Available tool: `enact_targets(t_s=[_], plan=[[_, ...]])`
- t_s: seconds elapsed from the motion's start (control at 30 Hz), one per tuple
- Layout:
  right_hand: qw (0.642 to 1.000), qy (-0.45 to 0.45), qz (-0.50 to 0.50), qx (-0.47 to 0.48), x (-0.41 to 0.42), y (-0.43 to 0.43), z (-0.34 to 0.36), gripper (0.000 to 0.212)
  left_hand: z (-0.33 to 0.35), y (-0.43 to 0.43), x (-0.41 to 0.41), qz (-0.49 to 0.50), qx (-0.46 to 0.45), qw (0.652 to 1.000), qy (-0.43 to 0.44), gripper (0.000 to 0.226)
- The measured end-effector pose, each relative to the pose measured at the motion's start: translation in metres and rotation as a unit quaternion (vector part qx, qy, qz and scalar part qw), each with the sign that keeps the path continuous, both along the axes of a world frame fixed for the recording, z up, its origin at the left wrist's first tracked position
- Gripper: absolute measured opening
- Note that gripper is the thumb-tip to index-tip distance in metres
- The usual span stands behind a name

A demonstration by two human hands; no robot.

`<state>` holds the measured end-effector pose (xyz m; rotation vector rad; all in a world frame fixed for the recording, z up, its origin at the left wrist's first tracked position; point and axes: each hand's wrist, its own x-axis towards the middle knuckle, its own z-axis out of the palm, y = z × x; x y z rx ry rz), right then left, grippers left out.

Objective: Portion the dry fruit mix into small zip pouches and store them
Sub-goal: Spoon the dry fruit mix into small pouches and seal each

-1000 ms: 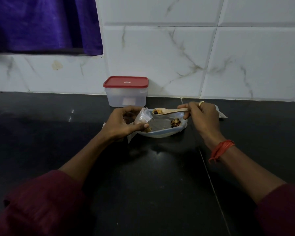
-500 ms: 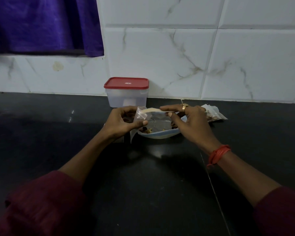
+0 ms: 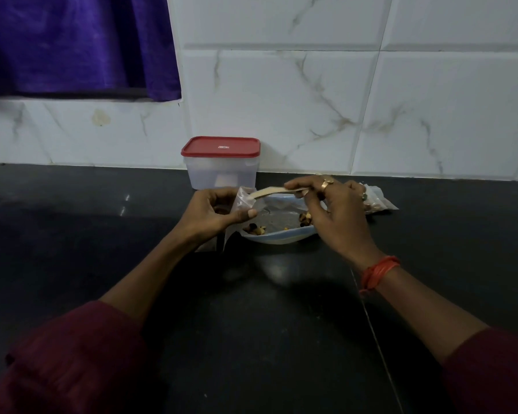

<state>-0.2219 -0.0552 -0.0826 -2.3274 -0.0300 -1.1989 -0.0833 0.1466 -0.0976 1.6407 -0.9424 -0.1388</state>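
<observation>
Head view: right hand (image 3: 332, 210) pinches pale wooden spoon (image 3: 269, 192), tip now inside small clear zip pouch (image 3: 245, 199) at left rim of shallow pale-blue plate (image 3: 281, 238); was loaded above plate. Left hand (image 3: 213, 215) pinches pouch open. Little dry fruit mix (image 3: 255, 230) left on plate: portioning near done.

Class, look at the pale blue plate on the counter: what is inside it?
The plate holds a few dry fruit pieces, front left and right. The right hand, holding the spoon, covers its right part; the pouch in the left hand hides its left edge.
</observation>
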Motion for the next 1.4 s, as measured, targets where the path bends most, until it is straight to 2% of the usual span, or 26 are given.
enact_targets(t_s=[0.1, 0.2, 0.3, 0.37, 0.5, 0.63, 0.8, 0.97, 1.17, 1.4], plan=[[0.994, -0.063, -0.052, 0.074, 0.0, -0.008, 0.002, 0.026, -0.001, 0.002, 0.002, 0.023, -0.021, 0.999, 0.014, 0.038], [0.993, -0.025, -0.064, 0.101, -0.001, -0.013, -0.001, 0.027, -0.003, 0.001, 0.006, 0.042, -0.043, 0.998, 0.035, 0.04], [0.995, 0.074, -0.051, 0.031, 0.003, -0.007, -0.013, 0.028, -0.003, 0.001, 0.006, 0.047, -0.039, 0.997, 0.039, 0.042], [0.993, 0.108, -0.042, -0.025, 0.008, -0.003, -0.019, 0.034, -0.002, 0.0, 0.004, 0.043, -0.038, 0.998, 0.039, 0.043], [0.983, 0.144, -0.018, -0.116, 0.013, 0.0, -0.023, 0.035, -0.002, -0.001, 0.002, 0.037, -0.04, 0.998, 0.034, 0.036], [0.98, 0.146, 0.021, -0.132, 0.012, -0.004, -0.021, 0.038, -0.001, -0.002, 0.001, 0.035, -0.039, 0.998, 0.038, 0.037], [0.99, 0.091, 0.037, -0.1, 0.007, -0.016, -0.014, 0.034, -0.001, -0.002, 0.002, 0.037, -0.038, 0.998, 0.045, 0.036], [0.996, 0.055, -0.007, -0.073, 0.005, -0.022, -0.012, 0.03, 0.001, -0.002, -0.001, 0.032, -0.032, 0.998, 0.042, 0.03], [0.995, 0.091, -0.028, -0.042, 0.003, -0.023, -0.012, 0.032, 0.001, -0.002, -0.002, 0.021, -0.025, 0.999, 0.04, 0.033], [0.995, 0.08, -0.056, 0.003, 0.0, -0.03, -0.009, 0.029, 0.0, -0.003, -0.001, 0.028, -0.006, 0.999, 0.038, 0.035]])
